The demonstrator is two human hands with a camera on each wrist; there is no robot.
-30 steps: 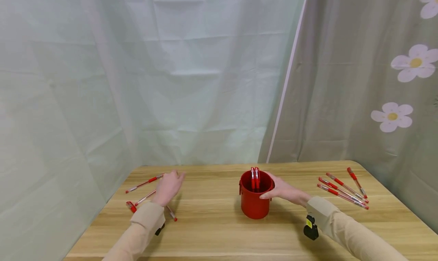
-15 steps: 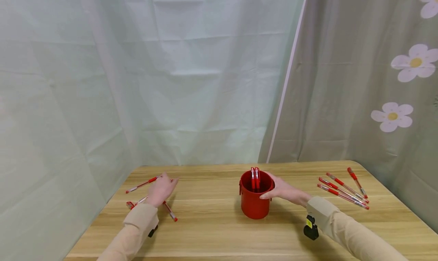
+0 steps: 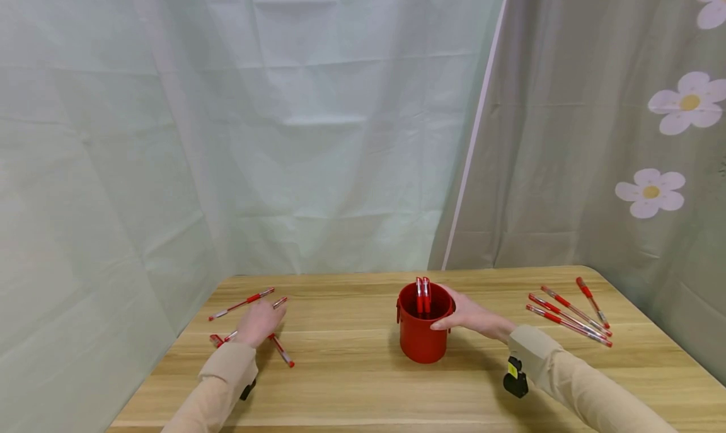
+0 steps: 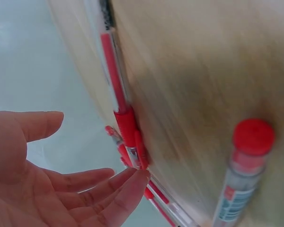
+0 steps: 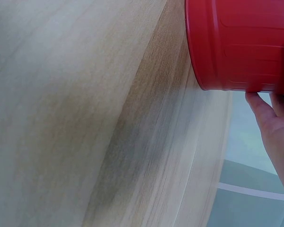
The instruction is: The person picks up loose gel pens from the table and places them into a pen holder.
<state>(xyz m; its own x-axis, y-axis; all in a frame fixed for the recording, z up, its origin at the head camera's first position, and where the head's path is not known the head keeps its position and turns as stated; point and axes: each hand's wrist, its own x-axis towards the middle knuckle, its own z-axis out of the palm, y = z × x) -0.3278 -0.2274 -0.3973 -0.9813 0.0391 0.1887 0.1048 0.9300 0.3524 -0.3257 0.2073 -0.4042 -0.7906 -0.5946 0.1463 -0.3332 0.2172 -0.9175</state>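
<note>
My left hand (image 3: 258, 323) is over several red pens at the left of the table. In the left wrist view its fingers are spread from the thumb, with the fingertips close to the capped end of a clear-barrelled pen (image 4: 116, 80). Another pen (image 4: 239, 184) points toward that camera at the right. My right hand (image 3: 471, 316) grips a small red bucket (image 3: 422, 345) by its right side, thumb at the front of the rim and fingers behind. Two red pens (image 3: 423, 294) stand upright in the bucket. The right wrist view shows fingertips against the bucket wall (image 5: 246, 42).
Several more red pens (image 3: 567, 319) lie spread on the right of the wooden table (image 3: 351, 382). One pen (image 3: 241, 304) lies beyond my left hand, toward the back left. A pale curtain (image 3: 340, 168) hangs behind the table.
My left hand has moved left and toward me, lower over the left pens, uncovering the far pen's end. My right hand and the bucket have stayed in place.
</note>
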